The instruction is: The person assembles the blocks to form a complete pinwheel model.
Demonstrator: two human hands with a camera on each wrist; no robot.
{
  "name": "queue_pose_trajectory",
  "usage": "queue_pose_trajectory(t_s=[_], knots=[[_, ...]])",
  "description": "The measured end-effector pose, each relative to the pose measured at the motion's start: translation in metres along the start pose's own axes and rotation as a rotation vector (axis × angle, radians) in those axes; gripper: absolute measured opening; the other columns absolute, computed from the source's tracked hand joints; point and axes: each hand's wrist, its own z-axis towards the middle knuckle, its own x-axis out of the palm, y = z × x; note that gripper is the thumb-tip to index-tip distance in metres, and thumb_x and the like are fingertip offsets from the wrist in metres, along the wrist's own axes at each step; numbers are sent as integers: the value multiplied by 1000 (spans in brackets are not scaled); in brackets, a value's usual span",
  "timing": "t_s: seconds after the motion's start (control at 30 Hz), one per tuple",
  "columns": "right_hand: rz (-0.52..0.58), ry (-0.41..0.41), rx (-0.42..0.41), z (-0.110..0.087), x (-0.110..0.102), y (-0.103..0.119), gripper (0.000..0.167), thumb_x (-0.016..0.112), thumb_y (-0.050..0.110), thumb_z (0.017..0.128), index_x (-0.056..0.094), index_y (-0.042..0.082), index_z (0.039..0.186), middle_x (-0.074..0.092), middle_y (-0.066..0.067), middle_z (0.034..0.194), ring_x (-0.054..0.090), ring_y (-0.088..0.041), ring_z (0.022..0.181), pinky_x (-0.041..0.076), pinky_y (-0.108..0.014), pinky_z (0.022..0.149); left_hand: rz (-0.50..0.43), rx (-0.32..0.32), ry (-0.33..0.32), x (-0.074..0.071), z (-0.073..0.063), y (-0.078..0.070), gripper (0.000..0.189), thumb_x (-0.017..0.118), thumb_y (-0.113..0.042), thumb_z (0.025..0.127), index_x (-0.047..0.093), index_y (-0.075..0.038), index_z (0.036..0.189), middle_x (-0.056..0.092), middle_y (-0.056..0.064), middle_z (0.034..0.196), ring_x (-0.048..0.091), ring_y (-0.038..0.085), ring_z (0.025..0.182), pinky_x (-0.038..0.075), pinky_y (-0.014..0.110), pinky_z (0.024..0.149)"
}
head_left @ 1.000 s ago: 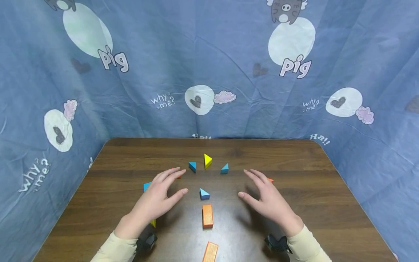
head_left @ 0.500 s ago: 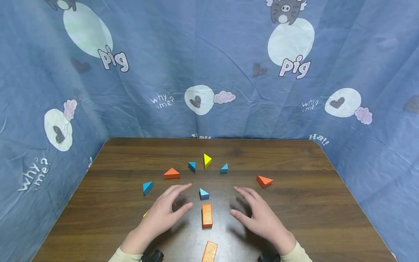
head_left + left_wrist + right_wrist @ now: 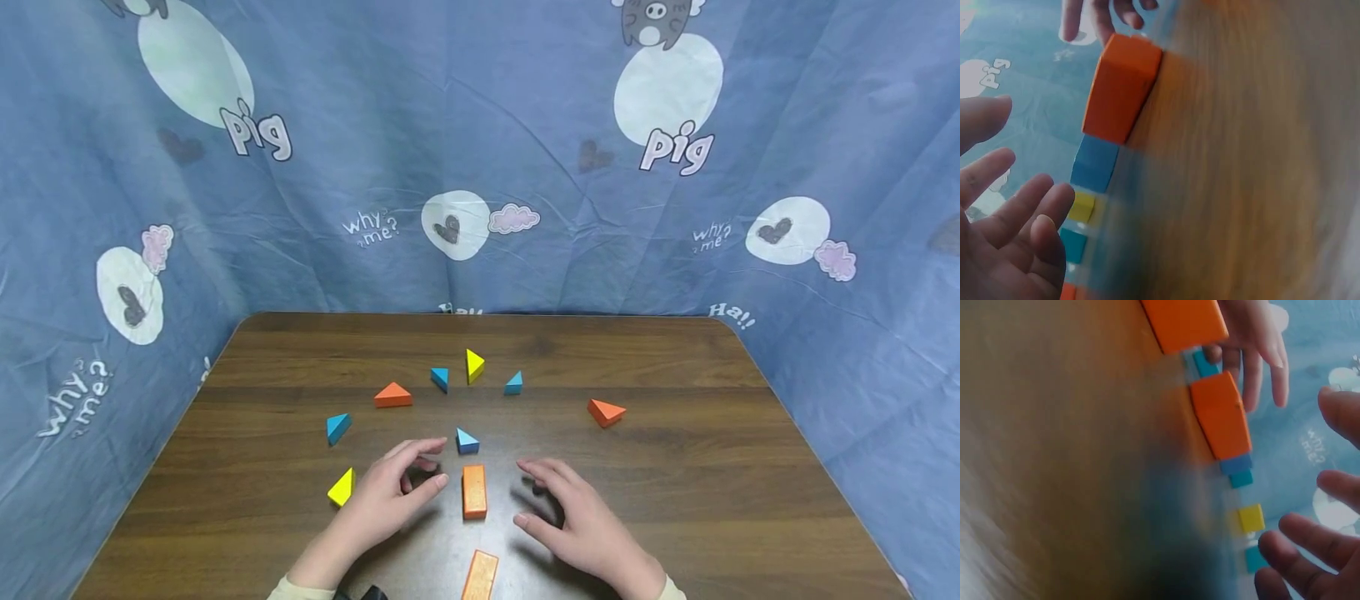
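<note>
Both hands hover over the table on either side of an orange rectangular block [image 3: 475, 493], holding nothing. My left hand [image 3: 393, 493] is nearest its left side, fingers relaxed and thumb apart. To the right of the block is my right hand [image 3: 581, 527], its fingers loosely bent. A blue triangular block [image 3: 468, 443] lies just beyond the orange one, and a second orange rectangular block [image 3: 480, 575] lies closer to the body. In the left wrist view, the orange block [image 3: 1122, 90] stands between the two hands. The right wrist view shows both orange blocks, with the nearer block [image 3: 1188, 322] cut off by the frame.
A yellow triangular block [image 3: 342, 487] lies beside the left hand. Farther out form an arc: blue [image 3: 338, 428], orange [image 3: 393, 396], blue [image 3: 440, 379], yellow [image 3: 474, 367], blue [image 3: 513, 383] and orange [image 3: 606, 412] triangular blocks. A patterned blue cloth [image 3: 480, 150] hangs behind the wooden table [image 3: 712, 467].
Both hands have drawn back toward the body and inward, closer to the orange block. Triangular blocks they had covered now show. The blocks stay where they were.
</note>
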Motion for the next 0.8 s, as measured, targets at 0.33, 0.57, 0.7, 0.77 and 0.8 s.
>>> queue_pose_trajectory(t_s=[0.33, 0.57, 0.7, 0.77, 0.8], knots=[[89, 82, -75, -7, 14, 5, 54, 68, 41, 94, 54, 19, 141, 57, 4, 127, 59, -8, 99, 50, -30, 83, -80, 24, 9, 14, -4, 9, 36, 71, -32, 93, 67, -18, 125, 65, -6, 117, 63, 9, 99, 49, 25, 67], [138, 153, -120, -11, 19, 16, 50, 72, 41, 90, 59, 21, 133, 58, 8, 123, 58, -6, 100, 49, -26, 85, -21, 4, 16, 23, -5, 9, 33, 70, -41, 92, 68, -27, 122, 64, -16, 112, 62, 5, 95, 46, 25, 68], [171, 207, -79, -11, 20, 20, 49, 77, 46, 85, 61, 26, 127, 57, 15, 122, 56, -5, 100, 47, -23, 84, -6, -3, -1, 26, -5, 7, 34, 70, -43, 91, 69, -28, 121, 64, -16, 109, 61, 4, 91, 46, 25, 68], [183, 230, -61, -12, 21, 21, 51, 78, 49, 82, 61, 28, 125, 56, 17, 121, 55, -4, 100, 47, -22, 84, 8, 0, -13, 27, -5, 6, 33, 71, -43, 91, 69, -29, 120, 64, -17, 108, 61, 3, 91, 46, 25, 70], [184, 237, -66, -12, 22, 21, 52, 78, 50, 81, 61, 28, 125, 56, 17, 120, 55, -4, 100, 47, -22, 84, 16, 1, -18, 28, -5, 6, 33, 71, -43, 90, 69, -30, 120, 64, -18, 108, 60, 2, 90, 47, 26, 72]])
